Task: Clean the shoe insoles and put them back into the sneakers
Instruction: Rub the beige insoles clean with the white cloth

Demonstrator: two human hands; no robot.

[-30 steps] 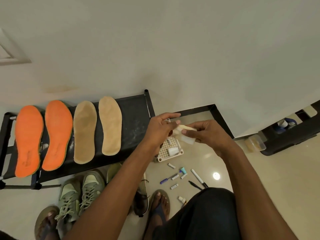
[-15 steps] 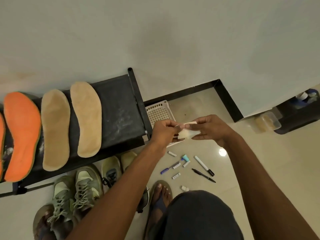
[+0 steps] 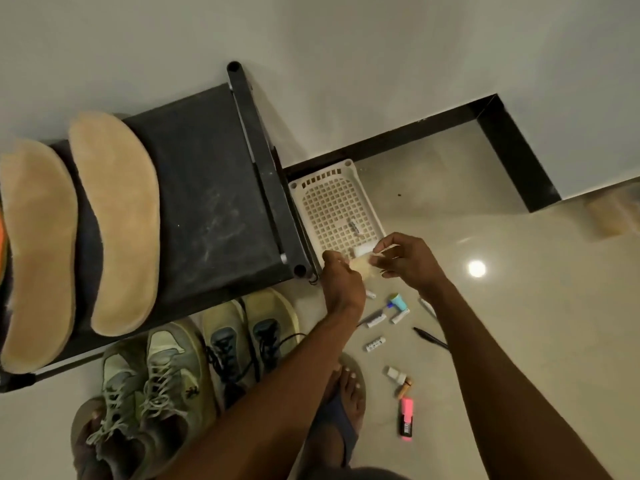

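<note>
Fingers: your left hand and right hand both pinch one small pale piece, fingertips closed on its opposite ends. Whether it is a wipe, a sachet or a bit of cloth, I cannot tell.
Position of hands: they meet above the near edge of the white basket, just beside the end of the black rack.
Insoles: two tan insoles lie side by side on the rack top, well apart from your hands. An orange sliver at the left frame edge may be a third.
Sneakers: the grey-green pair and the pale yellow pair stand on the floor below the rack.
Floor litter: small tubes, pens and a pink highlighter lie near your sandalled foot.
Handling judgement: the insoles look thin, light and flexible, with a soft, matte face. They will likely bend if lifted by one end.
Recommended hold: take each at the heel and mid-arch, thumb on top, or press it flat against the rack while you wipe.
Task status: cleaning appears not yet begun; no insole is in a sneaker.
</note>
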